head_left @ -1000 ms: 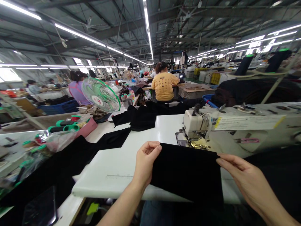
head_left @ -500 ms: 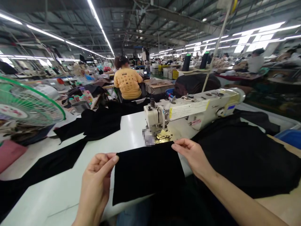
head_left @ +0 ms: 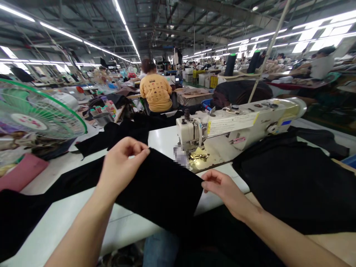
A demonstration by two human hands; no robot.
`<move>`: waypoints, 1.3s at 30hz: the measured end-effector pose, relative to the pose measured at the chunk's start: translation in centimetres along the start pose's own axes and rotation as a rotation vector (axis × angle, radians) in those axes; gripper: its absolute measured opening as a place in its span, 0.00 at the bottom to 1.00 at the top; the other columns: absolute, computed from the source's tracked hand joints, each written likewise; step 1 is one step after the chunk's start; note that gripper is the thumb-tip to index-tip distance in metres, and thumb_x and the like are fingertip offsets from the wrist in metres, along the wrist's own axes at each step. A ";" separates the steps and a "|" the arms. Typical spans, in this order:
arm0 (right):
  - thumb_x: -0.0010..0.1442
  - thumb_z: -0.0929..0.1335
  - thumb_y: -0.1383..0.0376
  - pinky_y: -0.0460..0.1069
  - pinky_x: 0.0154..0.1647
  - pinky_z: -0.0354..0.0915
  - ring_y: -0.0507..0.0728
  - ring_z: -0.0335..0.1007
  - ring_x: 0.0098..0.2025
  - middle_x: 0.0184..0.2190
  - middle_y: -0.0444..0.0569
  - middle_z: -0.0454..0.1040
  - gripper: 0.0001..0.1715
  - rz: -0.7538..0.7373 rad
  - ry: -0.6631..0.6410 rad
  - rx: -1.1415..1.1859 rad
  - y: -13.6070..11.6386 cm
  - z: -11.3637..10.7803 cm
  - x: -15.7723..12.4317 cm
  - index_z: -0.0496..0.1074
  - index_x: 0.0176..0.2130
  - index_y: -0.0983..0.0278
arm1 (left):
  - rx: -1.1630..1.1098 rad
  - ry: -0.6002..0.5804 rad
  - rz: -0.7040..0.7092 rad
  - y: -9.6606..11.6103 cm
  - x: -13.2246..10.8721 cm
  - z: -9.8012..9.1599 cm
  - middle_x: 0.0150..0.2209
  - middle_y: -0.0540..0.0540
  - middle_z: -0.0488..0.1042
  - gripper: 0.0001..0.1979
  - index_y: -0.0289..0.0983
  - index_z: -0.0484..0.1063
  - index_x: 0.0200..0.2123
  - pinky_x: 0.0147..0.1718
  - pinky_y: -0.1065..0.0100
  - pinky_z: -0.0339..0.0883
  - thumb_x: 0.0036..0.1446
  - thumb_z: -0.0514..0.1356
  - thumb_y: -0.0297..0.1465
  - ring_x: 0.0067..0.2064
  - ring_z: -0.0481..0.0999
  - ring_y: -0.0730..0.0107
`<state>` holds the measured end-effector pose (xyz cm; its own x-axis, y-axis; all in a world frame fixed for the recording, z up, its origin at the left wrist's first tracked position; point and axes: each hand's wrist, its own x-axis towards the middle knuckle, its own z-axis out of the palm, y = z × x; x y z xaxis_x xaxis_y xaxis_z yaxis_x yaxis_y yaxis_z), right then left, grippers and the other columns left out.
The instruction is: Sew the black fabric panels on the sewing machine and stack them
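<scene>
At a white sewing table (head_left: 69, 218) in a long factory hall, the person's left hand (head_left: 119, 167) pinches the far corner of a black fabric panel (head_left: 158, 189) between thumb and forefinger, its other fingers curled loosely behind. The right hand (head_left: 225, 193) sits at the panel's right edge, fingers half curled and partly open; whether they grip the cloth or only touch it cannot be made out. The panel slants across the table between the hands, and its lower edge merges with dark cloth over the person's denim-clad lap (head_left: 160, 252), so its outline is lost there. Its upper corner stops near the needle area of a cream industrial sewing machine (head_left: 230, 129), where a pixelated blur (head_left: 180, 155) hides part of the view. Half a second ago the panel lay squarer to the table edge, with the left hand lower; now that hand is raised and the panel runs diagonally. The fabric looks matte, dense and soft, with no weave visible. Black cut pieces (head_left: 119, 135) lie on the table beyond, a heap of black fabric (head_left: 289, 181) spreads right of the machine, and the left frame edge cuts off a green-rimmed electric fan (head_left: 36, 111).
</scene>
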<state>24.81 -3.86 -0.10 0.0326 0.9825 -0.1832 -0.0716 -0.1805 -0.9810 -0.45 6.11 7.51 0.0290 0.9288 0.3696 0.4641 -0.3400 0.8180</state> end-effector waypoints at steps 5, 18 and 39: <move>0.46 0.66 0.69 0.47 0.26 0.58 0.52 0.61 0.25 0.21 0.38 0.63 0.06 -0.006 -0.033 -0.270 4.0 0.3 -1.3 0.63 0.27 0.60 | 0.237 -0.440 0.033 -4.1 3.1 8.8 0.21 0.52 0.70 0.11 0.39 0.62 0.19 0.30 0.68 0.59 0.43 0.58 0.18 0.27 0.68 0.69; 0.64 0.60 0.76 0.53 0.38 0.69 0.58 0.70 0.37 0.35 0.51 0.73 0.14 -0.753 -0.345 -1.065 5.5 -3.9 -2.2 0.71 0.41 0.63 | 0.144 -0.458 -0.050 -8.8 1.4 15.1 0.23 0.53 0.68 0.09 0.40 0.61 0.23 0.28 0.70 0.59 0.47 0.58 0.22 0.27 0.68 0.72; 0.63 0.62 0.75 0.61 0.56 0.69 0.63 0.72 0.53 0.51 0.55 0.77 0.21 -0.897 -0.287 -1.133 6.0 -4.4 -1.9 0.73 0.53 0.68 | 0.456 -0.737 0.564 -3.8 -10.0 11.5 0.45 0.42 0.76 0.09 0.36 0.72 0.44 0.47 0.58 0.71 0.61 0.57 0.24 0.47 0.74 0.58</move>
<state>28.71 -7.00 -5.89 -0.5603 0.7329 0.3860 0.6711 0.6748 -0.3072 7.69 -0.17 -4.38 0.8099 0.5644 0.1601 0.5023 -0.8081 0.3077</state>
